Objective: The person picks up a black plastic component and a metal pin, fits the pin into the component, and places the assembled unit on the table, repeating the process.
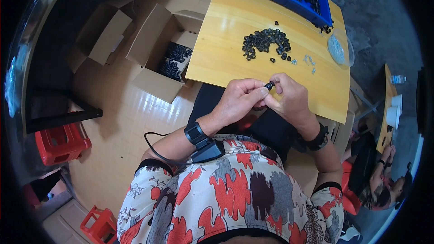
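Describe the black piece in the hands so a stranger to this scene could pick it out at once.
Start from the yellow wooden table and go to its near edge, where the left hand and right hand meet. Between the two is a small, ridged black piece. Unlike the loose black pieces heaped on the table beyond, it is pinched in the fingers.

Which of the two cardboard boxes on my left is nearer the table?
The right-hand box, with black parts inside; the other box stands farther left.
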Available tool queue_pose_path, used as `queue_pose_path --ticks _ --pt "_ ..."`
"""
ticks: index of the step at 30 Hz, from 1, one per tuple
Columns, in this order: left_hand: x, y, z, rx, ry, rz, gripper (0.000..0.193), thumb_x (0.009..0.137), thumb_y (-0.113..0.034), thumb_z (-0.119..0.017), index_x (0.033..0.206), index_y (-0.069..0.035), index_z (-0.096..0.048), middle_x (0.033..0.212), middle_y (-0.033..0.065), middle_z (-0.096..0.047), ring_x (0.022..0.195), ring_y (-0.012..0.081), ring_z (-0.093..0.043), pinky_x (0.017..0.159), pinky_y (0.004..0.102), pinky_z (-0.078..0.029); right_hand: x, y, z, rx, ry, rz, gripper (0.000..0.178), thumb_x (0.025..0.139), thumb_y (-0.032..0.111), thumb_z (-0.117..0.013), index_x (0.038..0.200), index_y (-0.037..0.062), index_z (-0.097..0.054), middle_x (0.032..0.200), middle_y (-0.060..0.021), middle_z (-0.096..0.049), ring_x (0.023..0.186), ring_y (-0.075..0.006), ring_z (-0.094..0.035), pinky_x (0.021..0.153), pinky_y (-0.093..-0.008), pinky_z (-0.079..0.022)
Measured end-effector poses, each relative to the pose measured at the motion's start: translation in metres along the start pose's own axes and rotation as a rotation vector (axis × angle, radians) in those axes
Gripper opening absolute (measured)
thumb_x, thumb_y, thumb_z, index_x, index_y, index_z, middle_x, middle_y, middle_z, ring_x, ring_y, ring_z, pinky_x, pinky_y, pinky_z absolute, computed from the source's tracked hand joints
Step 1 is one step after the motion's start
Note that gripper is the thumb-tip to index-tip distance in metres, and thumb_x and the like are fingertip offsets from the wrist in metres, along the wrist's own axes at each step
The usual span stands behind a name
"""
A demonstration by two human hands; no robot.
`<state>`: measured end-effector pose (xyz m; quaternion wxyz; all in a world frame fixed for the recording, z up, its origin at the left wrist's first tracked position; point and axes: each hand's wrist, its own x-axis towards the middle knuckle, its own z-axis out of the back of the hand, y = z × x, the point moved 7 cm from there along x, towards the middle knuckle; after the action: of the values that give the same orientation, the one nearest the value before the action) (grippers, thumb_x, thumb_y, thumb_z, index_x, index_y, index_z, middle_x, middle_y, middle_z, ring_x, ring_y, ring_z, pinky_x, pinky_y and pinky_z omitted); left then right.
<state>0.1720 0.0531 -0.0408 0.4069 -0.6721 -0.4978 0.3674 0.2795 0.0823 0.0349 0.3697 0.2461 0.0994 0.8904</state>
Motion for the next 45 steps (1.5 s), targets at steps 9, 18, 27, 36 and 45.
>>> queue_pose_path --ticks 9,18,27,36,45 --pt "-0.006 0.005 0.002 -0.012 0.008 0.003 0.017 0.091 -0.011 -0.055 0.099 0.002 -0.064 0.083 0.0033 -0.065 0.073 0.0059 -0.058 0.068 0.0194 -0.049 -0.023 -0.017 -0.029 0.901 0.123 -0.473 0.014 0.088 0.008 -0.056 0.097 -0.0023 -0.056 0.069 0.0002 -0.056 0.060 -0.0051 -0.051 0.053 -0.0208 -0.041" --pt "-0.017 0.000 0.020 0.156 0.003 0.044 0.015 0.090 -0.012 -0.056 0.093 0.001 -0.064 0.079 0.0030 -0.064 0.068 0.0063 -0.056 0.064 0.0196 -0.048 -0.033 -0.016 -0.052 1.062 0.143 -0.686 0.014 0.092 0.009 -0.051 0.098 -0.0012 -0.057 0.073 0.0006 -0.057 0.065 -0.0046 -0.051 0.058 -0.0182 -0.041" --pt "-0.055 -0.047 0.190 0.119 -0.706 -0.115 0.017 0.086 -0.020 -0.062 0.088 -0.003 -0.066 0.073 0.0048 -0.065 0.058 0.0074 -0.058 0.053 0.0199 -0.047 -0.035 -0.048 -0.043 0.499 0.169 -0.532 0.014 0.086 0.010 -0.059 0.090 -0.0033 -0.061 0.073 -0.0058 -0.063 0.063 -0.0099 -0.058 0.058 -0.0244 -0.047" --pt "-0.052 -0.034 0.263 0.240 -0.859 0.057 0.036 0.085 -0.027 -0.066 0.107 0.001 -0.060 0.082 0.0044 -0.064 0.064 0.0060 -0.058 0.053 0.0169 -0.045 -0.031 -0.102 -0.019 0.248 -0.030 -0.527 0.011 0.082 0.012 -0.063 0.085 0.0013 -0.062 0.070 -0.0114 -0.063 0.062 -0.0187 -0.061 0.060 -0.0296 -0.049" --pt "-0.022 -0.057 0.146 0.128 -0.527 -0.174 0.020 0.086 -0.009 -0.061 0.104 0.000 -0.062 0.084 0.0088 -0.066 0.065 0.0085 -0.059 0.058 0.0200 -0.048 -0.003 -0.103 -0.004 0.040 -0.159 -0.428 0.015 0.078 0.015 -0.067 0.088 0.0047 -0.062 0.079 -0.0086 -0.062 0.071 -0.0231 -0.063 0.063 -0.0331 -0.050"
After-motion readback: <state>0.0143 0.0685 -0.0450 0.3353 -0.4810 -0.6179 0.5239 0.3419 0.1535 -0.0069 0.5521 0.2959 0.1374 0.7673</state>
